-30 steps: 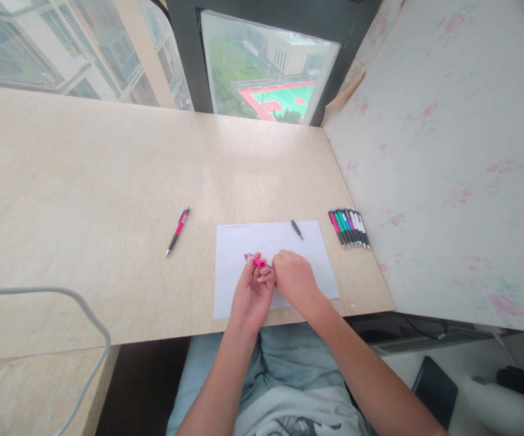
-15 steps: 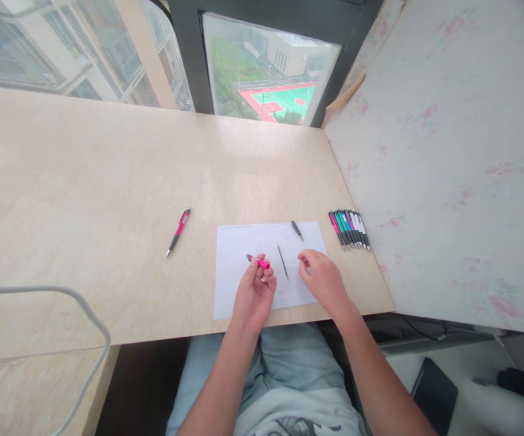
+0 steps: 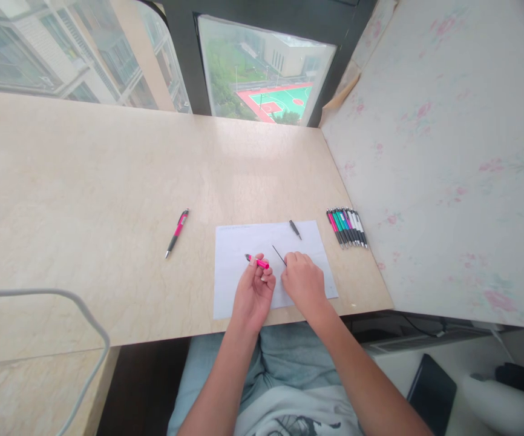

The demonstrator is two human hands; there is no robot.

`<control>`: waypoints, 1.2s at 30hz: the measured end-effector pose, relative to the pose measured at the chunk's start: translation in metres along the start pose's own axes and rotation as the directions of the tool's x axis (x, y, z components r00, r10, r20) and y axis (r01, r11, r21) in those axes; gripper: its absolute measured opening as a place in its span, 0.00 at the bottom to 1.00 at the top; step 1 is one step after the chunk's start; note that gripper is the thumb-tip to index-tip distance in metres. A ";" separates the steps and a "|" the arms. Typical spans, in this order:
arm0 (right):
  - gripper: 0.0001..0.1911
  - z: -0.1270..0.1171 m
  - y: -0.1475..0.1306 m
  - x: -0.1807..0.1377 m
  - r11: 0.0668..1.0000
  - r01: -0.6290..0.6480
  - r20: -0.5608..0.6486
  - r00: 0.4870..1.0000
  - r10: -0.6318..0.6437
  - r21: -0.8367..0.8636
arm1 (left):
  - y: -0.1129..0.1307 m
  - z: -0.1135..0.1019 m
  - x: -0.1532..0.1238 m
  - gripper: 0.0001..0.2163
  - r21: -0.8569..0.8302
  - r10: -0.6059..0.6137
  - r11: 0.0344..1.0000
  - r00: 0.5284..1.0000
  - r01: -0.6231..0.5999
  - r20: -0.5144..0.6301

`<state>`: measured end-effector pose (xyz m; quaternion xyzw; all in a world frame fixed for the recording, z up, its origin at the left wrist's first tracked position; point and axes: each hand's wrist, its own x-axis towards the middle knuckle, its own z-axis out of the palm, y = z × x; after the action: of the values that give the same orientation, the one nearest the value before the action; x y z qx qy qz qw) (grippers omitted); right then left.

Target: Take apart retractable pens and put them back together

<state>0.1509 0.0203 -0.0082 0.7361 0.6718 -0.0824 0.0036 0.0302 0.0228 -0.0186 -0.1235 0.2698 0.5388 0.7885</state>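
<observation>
My left hand [image 3: 257,293] is closed around the pink barrel of a pen [image 3: 262,264], its black clip end pointing left and its open end toward the right. The fingers of my right hand [image 3: 305,280] pinch a thin dark pen refill [image 3: 279,254], whose lower part is hidden by the hand. Under both hands lies a white sheet of paper [image 3: 230,290]. A black pen grip section [image 3: 295,229] rests near the sheet's top right, apart from the hands.
A whole pink and black pen [image 3: 177,233] lies left of the paper. By the wall [image 3: 448,181], several pens [image 3: 347,228] lie side by side in a row. A grey cable [image 3: 75,298] loops over the table's left front.
My right hand has moved left and down onto the pen refill and closed on it. The refill has turned slightly. My left hand keeps its hold on the pink barrel.
</observation>
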 end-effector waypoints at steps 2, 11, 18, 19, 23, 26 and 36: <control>0.09 0.001 0.007 0.002 0.996 0.015 -0.012 1.000 -0.014 0.084 | 0.000 0.000 0.000 0.05 0.001 0.003 1.000 1.000 -0.003 0.008; 0.07 -0.026 0.045 -0.025 0.739 0.081 -0.148 0.989 0.025 0.669 | 0.002 0.005 -0.003 0.05 -0.031 -0.007 1.000 1.000 0.006 -0.022; 0.06 -0.055 0.051 -0.046 0.737 0.205 -0.237 0.970 -0.063 0.644 | 0.001 0.008 -0.002 0.06 -0.052 0.002 0.999 1.000 -0.003 -0.026; 0.06 -0.056 0.051 -0.046 0.737 0.232 -0.254 0.964 -0.084 0.635 | 0.001 0.008 -0.002 0.06 -0.055 0.002 0.999 1.000 -0.004 -0.028; 0.05 -0.059 0.051 -0.046 0.727 0.299 -0.286 0.947 -0.146 0.618 | 0.001 0.008 -0.001 0.05 -0.043 0.016 0.999 0.999 -0.017 -0.035; 0.06 -0.059 0.047 -0.045 0.738 0.324 -0.312 0.936 -0.162 0.592 | -0.001 0.005 0.000 0.04 0.000 0.033 0.999 0.999 -0.033 -0.032; 0.06 -0.047 0.023 -0.025 0.722 0.394 -0.453 0.883 -0.124 0.569 | -0.003 -0.004 0.003 0.06 0.091 0.066 0.993 0.997 -0.069 0.028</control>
<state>0.1771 -0.0009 0.0386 0.5890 0.6867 -0.1627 -0.3937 0.0323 0.0218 -0.0235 -0.0710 0.2884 0.5537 0.7780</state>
